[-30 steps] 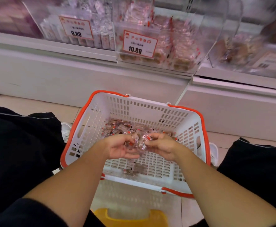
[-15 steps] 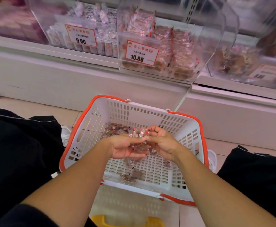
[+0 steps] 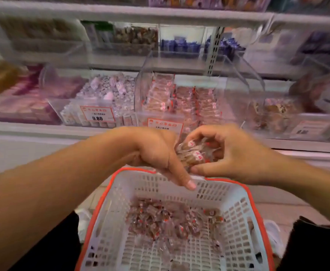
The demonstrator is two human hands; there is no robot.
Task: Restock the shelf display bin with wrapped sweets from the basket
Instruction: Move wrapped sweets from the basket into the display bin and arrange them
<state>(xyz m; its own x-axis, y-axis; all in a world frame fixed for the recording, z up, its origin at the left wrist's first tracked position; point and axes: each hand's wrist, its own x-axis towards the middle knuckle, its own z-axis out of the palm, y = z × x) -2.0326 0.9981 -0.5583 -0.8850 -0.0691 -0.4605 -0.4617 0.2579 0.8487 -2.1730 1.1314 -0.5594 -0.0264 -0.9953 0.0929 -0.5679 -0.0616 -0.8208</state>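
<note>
- A handful of wrapped sweets (image 3: 194, 153) is held between both hands, above the far rim of the basket and in front of the shelf bins; clear wrappers with red-and-white marks over brown pieces can be made out.
- The left hand (image 3: 156, 153) is curled round the left side of the bundle, thumb pointed down toward the basket; its other fingers are hidden behind the sweets.
- The right hand (image 3: 226, 153) is cupped over the bundle from the right, fingers bent over the top and thumb pressed under the near edge.
- More loose sweets (image 3: 168, 222) are scattered on the floor of the basket (image 3: 238, 222), a white slatted one with an orange rim, nearest the viewer.
- A clear display bin (image 3: 183, 100), part-filled with similar pink-brown packets, is seen just beyond the hands; a red-bordered price tag (image 3: 165, 126) on its front is partly hidden by them.
- To its left, a second bin (image 3: 109, 94) of pale wrapped pieces is noted, with a price label (image 3: 97, 114).
- An upper shelf (image 3: 160, 44) with further bins lies beyond; heavily blurred.
</note>
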